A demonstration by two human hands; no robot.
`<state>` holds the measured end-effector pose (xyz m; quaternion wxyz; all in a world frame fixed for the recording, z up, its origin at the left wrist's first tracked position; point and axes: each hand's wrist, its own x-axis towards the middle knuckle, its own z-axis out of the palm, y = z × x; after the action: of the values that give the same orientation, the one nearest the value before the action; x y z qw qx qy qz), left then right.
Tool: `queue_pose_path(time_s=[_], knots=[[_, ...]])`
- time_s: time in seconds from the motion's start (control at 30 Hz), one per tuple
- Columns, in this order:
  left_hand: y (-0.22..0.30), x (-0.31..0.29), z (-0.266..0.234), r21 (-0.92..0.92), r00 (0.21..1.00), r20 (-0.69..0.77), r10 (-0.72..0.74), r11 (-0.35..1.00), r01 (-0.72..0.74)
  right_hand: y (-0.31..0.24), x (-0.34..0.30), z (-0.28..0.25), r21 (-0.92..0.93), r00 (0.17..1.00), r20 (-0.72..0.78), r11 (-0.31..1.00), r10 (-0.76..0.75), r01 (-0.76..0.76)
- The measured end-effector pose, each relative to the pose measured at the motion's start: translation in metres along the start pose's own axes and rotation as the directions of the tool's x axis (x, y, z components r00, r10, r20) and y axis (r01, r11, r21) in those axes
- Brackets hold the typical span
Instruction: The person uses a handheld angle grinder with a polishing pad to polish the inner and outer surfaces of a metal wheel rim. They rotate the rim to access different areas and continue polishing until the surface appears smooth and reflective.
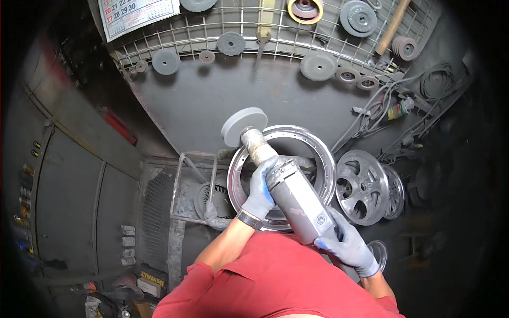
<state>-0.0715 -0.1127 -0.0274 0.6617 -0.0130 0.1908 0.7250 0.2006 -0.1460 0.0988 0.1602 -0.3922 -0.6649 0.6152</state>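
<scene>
I hold a long grey straight grinder [302, 204] slantwise in front of my chest, a pale round polishing wheel [245, 126] on its far end. My left hand [260, 188], in a grey and blue glove, wraps round the neck behind the wheel. Gloved the same way, my right hand [347, 245] grips the rear end of the body. Below the tool lies a bare metal wheel rim [330, 159], partly covered by the grinder and my left hand. The polishing wheel stands out past the rim's upper left edge; whether they touch, I cannot tell.
Right of the rim stand spoked alloy wheels [363, 186]. A metal frame [180, 185] is at left. Grinding discs [166, 62] hang on a wire grid [281, 47] ahead, beside a wooden handle [393, 26]. Cables and an angle grinder [401, 108] hang at right. A box [151, 286] sits lower left.
</scene>
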Motion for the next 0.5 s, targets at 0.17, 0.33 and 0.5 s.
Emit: queue_pose_path(time_s=[0.17, 0.33, 0.5], knots=[[-0.014, 0.059, 0.008, 0.009, 0.984, 0.031, -0.176, 0.984, 0.176, -0.021, -0.011, 0.003, 0.287, 0.988, -0.083, 0.952, 0.13, -0.101], [-0.056, 0.079, 0.063, 0.318, 0.938, -0.024, -0.347, 0.887, 0.336, 0.009, -0.038, 0.018, 0.455, 0.942, -0.3, 0.89, 0.151, 0.003], [-0.102, 0.077, 0.077, 0.533, 0.912, -0.09, -0.4, 0.754, 0.383, 0.021, -0.058, 0.055, 0.595, 0.843, -0.471, 0.8, 0.261, 0.085]])
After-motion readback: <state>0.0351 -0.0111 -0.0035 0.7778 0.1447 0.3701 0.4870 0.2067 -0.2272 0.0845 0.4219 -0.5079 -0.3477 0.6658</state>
